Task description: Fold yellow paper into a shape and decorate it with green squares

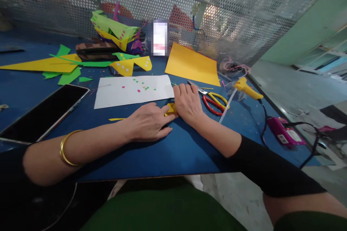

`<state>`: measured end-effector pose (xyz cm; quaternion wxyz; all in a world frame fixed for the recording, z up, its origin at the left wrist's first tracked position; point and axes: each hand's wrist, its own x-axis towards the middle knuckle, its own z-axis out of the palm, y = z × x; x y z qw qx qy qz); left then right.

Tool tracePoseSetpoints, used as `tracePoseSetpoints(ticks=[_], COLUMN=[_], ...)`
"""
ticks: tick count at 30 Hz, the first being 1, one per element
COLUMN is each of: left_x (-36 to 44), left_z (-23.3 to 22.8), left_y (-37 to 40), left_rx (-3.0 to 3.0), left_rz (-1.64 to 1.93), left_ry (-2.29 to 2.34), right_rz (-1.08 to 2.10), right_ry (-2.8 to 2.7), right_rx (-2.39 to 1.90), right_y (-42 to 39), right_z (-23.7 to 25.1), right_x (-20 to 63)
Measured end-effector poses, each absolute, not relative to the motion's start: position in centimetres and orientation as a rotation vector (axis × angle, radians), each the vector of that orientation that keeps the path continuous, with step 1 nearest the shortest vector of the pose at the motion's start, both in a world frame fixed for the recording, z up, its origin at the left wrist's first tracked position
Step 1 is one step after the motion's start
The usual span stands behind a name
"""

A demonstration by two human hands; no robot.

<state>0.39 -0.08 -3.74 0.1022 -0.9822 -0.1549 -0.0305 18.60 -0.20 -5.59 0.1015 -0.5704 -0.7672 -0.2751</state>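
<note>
Two hands pressed flat on the blue table (173,155): the left hand (148,122) and right hand (188,104) pinned a small yellow paper piece (170,109) between them, folded, not yet glued. White sheet (132,90) lay beyond; scissors (214,101) and glue gun (245,88) rested unused. No legible writing.

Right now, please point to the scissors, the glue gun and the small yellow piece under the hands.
scissors (214,101): head view, on the red-yellow handles.
glue gun (245,87): head view, on its yellow body.
small yellow piece (170,108): head view, on its visible part between both hands.
</note>
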Motion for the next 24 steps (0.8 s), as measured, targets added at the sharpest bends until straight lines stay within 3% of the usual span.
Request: tracePoseSetpoints(ticks=[8, 24], left_x=[0.1, -0.4], left_z=[-3.5, -3.5], left_y=[-0.1, -0.5], left_rx=[-2.936, -2.972], left_rz=[-0.101, -0.144], left_ry=[-0.475, -0.555], right_rz=[-0.696, -0.789], right_ry=[-2.290, -2.171], right_rx=[-1.733, -1.810], right_y=[-0.1, 0.2], right_z=[-5.5, -6.6], right_x=[19.0, 22.1])
